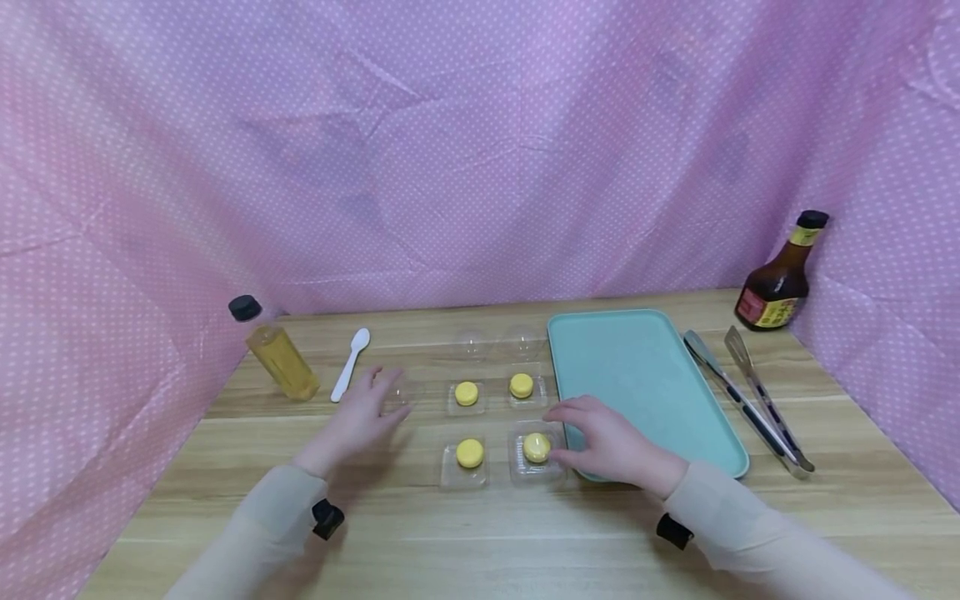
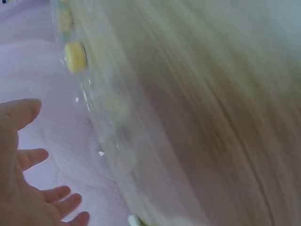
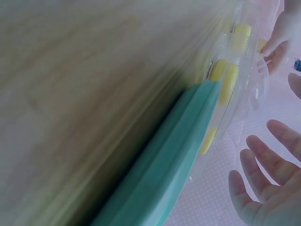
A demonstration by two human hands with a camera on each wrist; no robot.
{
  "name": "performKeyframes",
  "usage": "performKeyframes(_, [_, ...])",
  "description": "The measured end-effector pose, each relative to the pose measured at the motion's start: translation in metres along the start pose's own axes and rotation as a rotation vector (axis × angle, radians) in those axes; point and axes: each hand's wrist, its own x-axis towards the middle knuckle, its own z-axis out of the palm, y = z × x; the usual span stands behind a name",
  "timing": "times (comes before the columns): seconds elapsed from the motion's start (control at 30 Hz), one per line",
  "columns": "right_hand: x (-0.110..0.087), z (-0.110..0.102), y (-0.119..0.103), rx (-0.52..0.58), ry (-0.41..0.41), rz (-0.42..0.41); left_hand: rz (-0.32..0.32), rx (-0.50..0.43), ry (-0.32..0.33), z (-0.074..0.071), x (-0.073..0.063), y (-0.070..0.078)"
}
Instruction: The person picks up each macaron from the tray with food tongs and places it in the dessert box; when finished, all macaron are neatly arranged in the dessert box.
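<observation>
Yellow macarons sit in small clear plastic trays, two at the back and two in front. Over the front right macaron [image 1: 536, 448] lies a clear cover with a bright glare on it. Beside that tray, above the teal tray's left edge, my right hand [image 1: 600, 442] holds nothing, its fingers spread in the right wrist view. The front left macaron [image 1: 470, 453] and back left macaron [image 1: 467, 393] lie between my hands, with the back right macaron [image 1: 521, 385] beyond. My left hand [image 1: 362, 417] is empty with parted fingers, next to a clear domed lid [image 1: 405, 392].
Two more clear domed lids lie behind the macarons. A teal tray [image 1: 630, 358] and metal tongs [image 1: 750, 404] are on the right, with a dark sauce bottle [image 1: 778, 283] behind. A white spoon [image 1: 350, 367] and an oil bottle [image 1: 281, 358] stand left.
</observation>
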Motion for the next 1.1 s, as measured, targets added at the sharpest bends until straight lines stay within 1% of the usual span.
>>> performKeyframes(0.1, [0.001,0.001,-0.001,0.006,0.007,-0.012,-0.036,0.009,-0.039,0.001,0.001,-0.008])
performKeyframes(0.23, [0.002,0.002,-0.002,0.007,0.013,-0.013,-0.074,0.001,-0.089,0.003,0.004,-0.014])
performKeyframes(0.5, [0.008,0.005,-0.009,0.019,0.001,0.011,-0.133,0.011,-0.170,0.007,0.013,-0.017])
performKeyframes(0.6, [0.011,0.005,-0.012,0.045,-0.017,0.038,-0.138,0.022,-0.193,0.010,0.017,-0.018])
performKeyframes(0.73, [0.015,0.005,-0.016,0.065,-0.037,0.057,-0.159,0.013,-0.230,0.012,0.021,-0.018])
performKeyframes(0.83, [0.018,0.007,-0.017,0.059,-0.040,0.053,-0.181,0.006,-0.251,0.014,0.023,-0.018])
performKeyframes(0.97, [0.023,0.009,-0.017,0.053,-0.026,0.042,-0.189,0.012,-0.270,0.016,0.025,-0.019])
performKeyframes(1.1, [0.026,0.010,-0.018,0.058,-0.022,0.047,-0.195,-0.003,-0.288,0.017,0.025,-0.020])
